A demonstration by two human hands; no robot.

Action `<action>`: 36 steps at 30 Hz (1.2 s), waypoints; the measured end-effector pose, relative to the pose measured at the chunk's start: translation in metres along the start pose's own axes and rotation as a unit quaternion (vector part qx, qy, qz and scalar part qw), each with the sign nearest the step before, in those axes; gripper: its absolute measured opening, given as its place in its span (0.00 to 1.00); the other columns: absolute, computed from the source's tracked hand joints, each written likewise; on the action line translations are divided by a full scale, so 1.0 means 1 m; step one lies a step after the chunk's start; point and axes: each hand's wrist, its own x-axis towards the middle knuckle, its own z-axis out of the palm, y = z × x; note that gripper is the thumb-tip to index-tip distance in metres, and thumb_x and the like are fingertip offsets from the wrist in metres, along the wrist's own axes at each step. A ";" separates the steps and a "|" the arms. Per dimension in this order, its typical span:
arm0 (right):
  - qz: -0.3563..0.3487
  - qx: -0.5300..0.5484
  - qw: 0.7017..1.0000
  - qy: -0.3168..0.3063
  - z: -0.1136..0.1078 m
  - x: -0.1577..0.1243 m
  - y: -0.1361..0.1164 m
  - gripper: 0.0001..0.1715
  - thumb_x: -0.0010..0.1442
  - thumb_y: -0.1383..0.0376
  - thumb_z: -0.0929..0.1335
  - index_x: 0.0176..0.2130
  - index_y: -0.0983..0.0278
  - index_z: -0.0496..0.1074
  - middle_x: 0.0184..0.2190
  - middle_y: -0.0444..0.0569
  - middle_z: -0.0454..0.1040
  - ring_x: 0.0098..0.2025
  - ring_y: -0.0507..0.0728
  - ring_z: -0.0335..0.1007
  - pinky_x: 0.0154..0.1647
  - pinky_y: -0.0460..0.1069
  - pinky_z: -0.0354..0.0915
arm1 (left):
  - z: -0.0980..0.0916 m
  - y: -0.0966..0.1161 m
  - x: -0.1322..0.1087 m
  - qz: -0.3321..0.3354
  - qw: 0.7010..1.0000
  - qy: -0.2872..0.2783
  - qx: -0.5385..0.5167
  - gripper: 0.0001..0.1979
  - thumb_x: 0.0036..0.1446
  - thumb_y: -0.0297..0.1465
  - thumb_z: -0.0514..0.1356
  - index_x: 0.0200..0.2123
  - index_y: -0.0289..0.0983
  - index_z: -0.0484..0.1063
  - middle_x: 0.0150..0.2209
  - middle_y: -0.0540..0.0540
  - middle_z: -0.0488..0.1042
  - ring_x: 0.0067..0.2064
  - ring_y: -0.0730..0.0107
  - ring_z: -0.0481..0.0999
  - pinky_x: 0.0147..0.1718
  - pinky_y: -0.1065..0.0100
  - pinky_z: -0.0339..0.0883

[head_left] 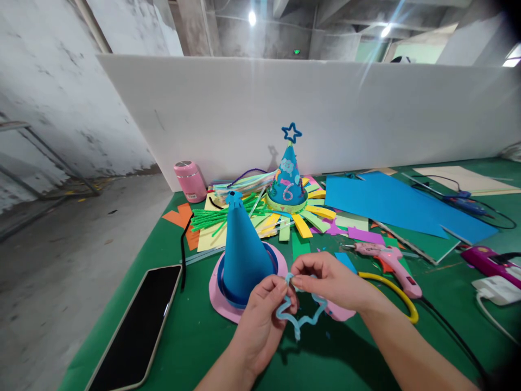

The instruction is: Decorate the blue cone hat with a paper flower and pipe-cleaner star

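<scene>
Between my two hands is a light blue pipe cleaner (302,320), bent into a zigzag star-like outline. My left hand (264,315) pinches it near one corner with thumb and fingers. Close beside it, my right hand (321,277) pinches the same corner from the right, its fingertips almost touching the left ones. Just behind my left hand stands a plain blue paper cone hat (244,255) with a cut, fringed tip, on a pink brim (217,293). Farther back is a decorated cone hat (288,174) topped by a dark blue star (292,133).
A phone (136,326) lies at the left, a pink bottle (190,182) behind it. Green pipe cleaners (211,217) lie mid-table. To the right are a pink glue gun (388,263), scissors with a yellow handle (401,290), blue sheets (399,201) and a purple power strip (488,260). A white board (325,114) stands behind.
</scene>
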 end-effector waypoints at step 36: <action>-0.020 0.017 0.999 0.038 0.007 -0.002 -0.003 0.07 0.52 0.64 0.66 0.32 0.66 0.69 0.26 0.44 0.66 0.29 0.51 0.61 0.29 0.45 0.59 | 0.001 0.001 -0.014 0.050 0.969 0.101 0.220 0.08 0.45 0.31 0.61 0.20 0.33 0.71 0.21 0.48 0.70 0.26 0.73 0.65 0.25 0.73 0.59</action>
